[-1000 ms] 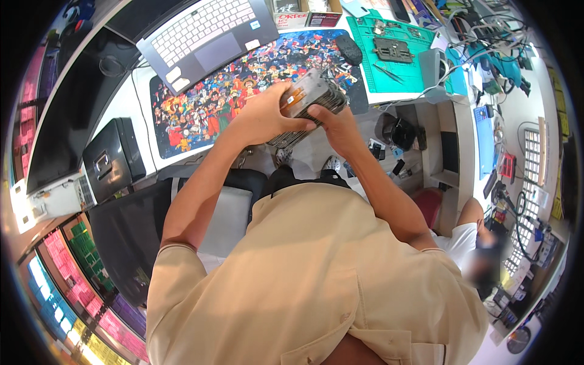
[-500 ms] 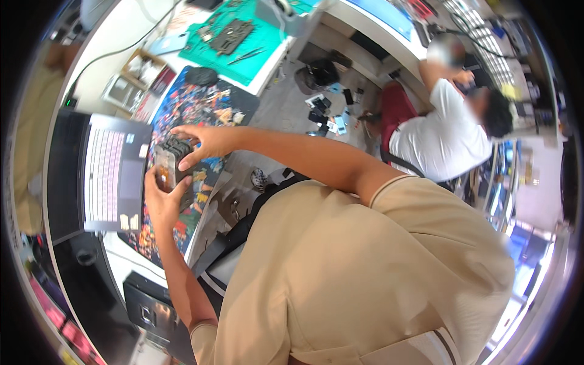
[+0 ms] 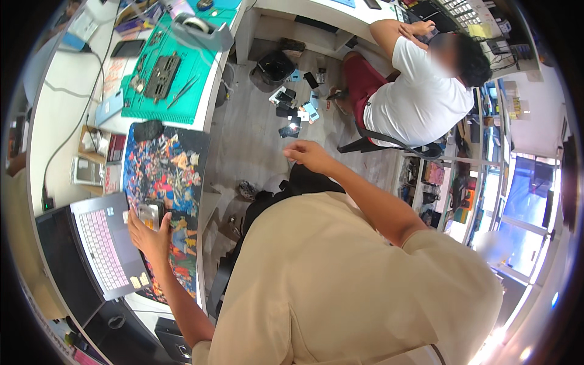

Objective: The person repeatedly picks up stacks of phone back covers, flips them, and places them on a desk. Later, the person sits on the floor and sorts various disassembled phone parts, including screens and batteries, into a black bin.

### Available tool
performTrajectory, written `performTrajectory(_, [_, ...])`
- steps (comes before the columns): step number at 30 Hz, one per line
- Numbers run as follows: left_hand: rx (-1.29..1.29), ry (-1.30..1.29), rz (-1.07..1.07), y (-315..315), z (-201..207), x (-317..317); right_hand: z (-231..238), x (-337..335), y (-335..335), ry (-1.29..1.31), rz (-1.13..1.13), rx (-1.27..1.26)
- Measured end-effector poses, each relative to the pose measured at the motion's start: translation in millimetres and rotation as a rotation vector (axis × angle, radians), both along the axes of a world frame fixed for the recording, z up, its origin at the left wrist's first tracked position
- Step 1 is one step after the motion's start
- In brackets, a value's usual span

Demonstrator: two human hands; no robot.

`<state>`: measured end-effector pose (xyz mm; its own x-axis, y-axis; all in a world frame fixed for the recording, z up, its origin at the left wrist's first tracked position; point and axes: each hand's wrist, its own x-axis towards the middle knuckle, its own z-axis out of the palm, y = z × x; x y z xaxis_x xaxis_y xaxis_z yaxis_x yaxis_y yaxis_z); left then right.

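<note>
My left hand (image 3: pixel 152 238) is over the patterned desk mat, its thumb and fingers around a small stack of phone-like slabs (image 3: pixel 151 213). The top slab looks clear with a yellowish patch; the hand covers part of the stack. My right hand (image 3: pixel 310 156) hangs in the air off the desk, above the floor, fingers loosely bent and apart, with nothing visible in them. Several phones (image 3: pixel 293 126) lie scattered on the grey floor beyond it. Beside my left hand stands an open laptop (image 3: pixel 109 243).
A black mouse (image 3: pixel 148 130) rests on the mat (image 3: pixel 188 143). Farther off, a green work mat (image 3: pixel 193 108) carries a dark metal holder (image 3: pixel 162 78) and tweezers (image 3: pixel 182 91). A person in a white shirt (image 3: pixel 413 100) sits at the right; a black bin (image 3: pixel 274 67) stands on the floor.
My right hand has left the stack and swung right, over the floor. My left hand stays with the stack, now lower on the mat. The view has turned toward the right.
</note>
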<state>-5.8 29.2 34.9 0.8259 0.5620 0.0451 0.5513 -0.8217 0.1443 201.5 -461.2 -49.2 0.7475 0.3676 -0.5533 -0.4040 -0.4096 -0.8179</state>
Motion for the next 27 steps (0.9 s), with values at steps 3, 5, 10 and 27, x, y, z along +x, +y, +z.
performTrajectory(3, [-0.335, -0.276, -0.247, -59.0, 16.4, 47.5, -7.7, 21.1, -52.8, -0.016, -0.096, -0.092])
performTrajectory(5, [-0.482, -0.252, -0.326, -113.4, 11.8, 74.9, -9.5, 40.3, -78.4, -0.067, -0.152, -0.111])
performTrajectory(10, [-0.821, 0.099, -0.421, -248.5, -58.9, 143.7, -26.1, 111.3, -135.6, 0.009, -0.199, -0.191])
performTrajectory(27, [-1.416, 1.298, -0.1, -403.0, -101.5, 213.2, -312.7, 376.1, -163.3, 0.114, -0.068, -0.098])
